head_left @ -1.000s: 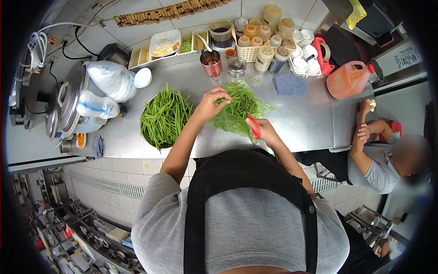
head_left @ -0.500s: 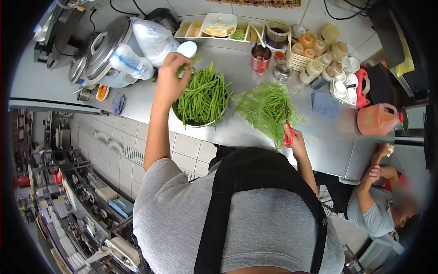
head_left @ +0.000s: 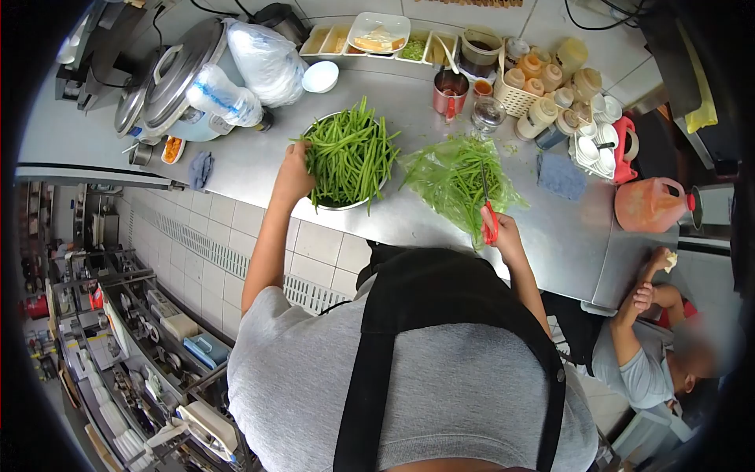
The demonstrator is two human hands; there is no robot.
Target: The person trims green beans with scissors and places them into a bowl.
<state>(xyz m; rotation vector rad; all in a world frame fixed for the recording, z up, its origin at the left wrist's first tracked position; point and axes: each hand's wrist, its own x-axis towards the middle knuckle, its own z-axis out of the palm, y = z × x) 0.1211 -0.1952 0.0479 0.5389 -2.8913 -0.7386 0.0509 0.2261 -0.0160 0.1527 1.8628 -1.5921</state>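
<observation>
Long green beans (head_left: pixel 354 157) are heaped in a round metal bowl (head_left: pixel 343 208) on the steel counter. My left hand (head_left: pixel 294 173) is at the bowl's left edge, its fingertips touching the beans there; whether they grip any is hidden. My right hand (head_left: pixel 506 236) is closed on the red handles of the scissors (head_left: pixel 490 223), whose blades point away over the plastic bag. More green beans (head_left: pixel 472 173) lie on and in this clear green plastic bag (head_left: pixel 432 179), to the right of the bowl.
Sauce bottles (head_left: pixel 537 116), a red cup (head_left: pixel 450 93) and a row of trays (head_left: pixel 379 35) line the back. Large lidded pots (head_left: pixel 185 75) stand left. A blue cloth (head_left: pixel 561 175) and an orange jug (head_left: pixel 650 204) are right. A seated person (head_left: pixel 641 346) is beyond the counter's right end.
My left hand went from the bag to above the bowl with some green beans, then came down to the bowl's left edge. My right hand kept the scissors by the bag. The view shifted left.
</observation>
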